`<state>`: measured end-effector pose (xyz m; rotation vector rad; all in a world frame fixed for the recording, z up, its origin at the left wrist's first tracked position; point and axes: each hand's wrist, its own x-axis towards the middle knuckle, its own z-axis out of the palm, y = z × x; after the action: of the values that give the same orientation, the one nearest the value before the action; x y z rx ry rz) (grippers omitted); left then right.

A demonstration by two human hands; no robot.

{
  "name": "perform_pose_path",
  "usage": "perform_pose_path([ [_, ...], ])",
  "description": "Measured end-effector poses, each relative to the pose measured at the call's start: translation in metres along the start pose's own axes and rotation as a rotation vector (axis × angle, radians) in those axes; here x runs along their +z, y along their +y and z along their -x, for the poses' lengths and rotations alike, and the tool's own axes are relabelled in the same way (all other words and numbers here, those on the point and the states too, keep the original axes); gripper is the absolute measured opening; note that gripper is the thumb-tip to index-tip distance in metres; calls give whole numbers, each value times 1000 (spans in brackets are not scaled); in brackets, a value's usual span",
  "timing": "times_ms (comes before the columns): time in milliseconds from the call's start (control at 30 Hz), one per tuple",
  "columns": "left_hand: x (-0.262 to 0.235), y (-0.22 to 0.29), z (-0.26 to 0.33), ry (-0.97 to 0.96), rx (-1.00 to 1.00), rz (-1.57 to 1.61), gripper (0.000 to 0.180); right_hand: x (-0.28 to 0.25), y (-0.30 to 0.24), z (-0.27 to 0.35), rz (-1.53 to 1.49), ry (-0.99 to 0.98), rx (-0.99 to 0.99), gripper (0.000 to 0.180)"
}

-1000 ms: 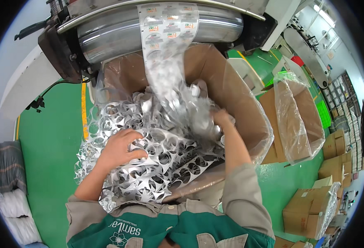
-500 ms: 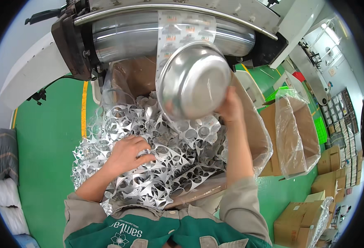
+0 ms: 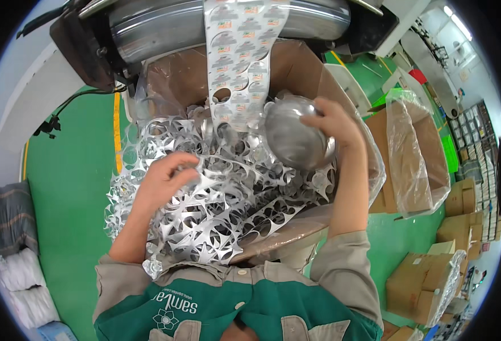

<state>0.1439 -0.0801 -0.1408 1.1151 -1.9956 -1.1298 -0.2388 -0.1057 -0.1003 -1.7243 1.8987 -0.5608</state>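
Steel round bowl [image 3: 296, 139], gripped at rim by right hand [image 3: 333, 122], above cardboard box [image 3: 313, 68]. Punched silver foil scrap [image 3: 222, 193] heaped inside, pressed under curled left hand [image 3: 162, 182].

Floor [image 3: 68, 227]: green painted, with a yellow line [image 3: 116, 131] running along it. Standing directly on it: one large open cardboard box [image 3: 307, 68], plastic-lined, heaped with punched silver foil scrap [image 3: 222, 193]; a second lined cardboard box [image 3: 415, 159] just to its right; several closed cartons [image 3: 415, 278] at lower right; white sacks [image 3: 17, 278] at lower left.
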Motion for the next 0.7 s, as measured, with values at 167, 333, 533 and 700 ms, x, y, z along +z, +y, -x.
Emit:
perform_pose_path([
  [167,-29,41,28,189,244,15,28,51,8,1,-1528,-190,-88,37],
  [333,-111,51,71,323,652,374,30,106,102,-42,156,-49,155,25],
  [533,-69,40,11,540,17,263,30,77,70,-28,371,101,-3,34],
  [700,-48,29,-16,553,10,443,30,19,6,11,-514,-92,10,30],
])
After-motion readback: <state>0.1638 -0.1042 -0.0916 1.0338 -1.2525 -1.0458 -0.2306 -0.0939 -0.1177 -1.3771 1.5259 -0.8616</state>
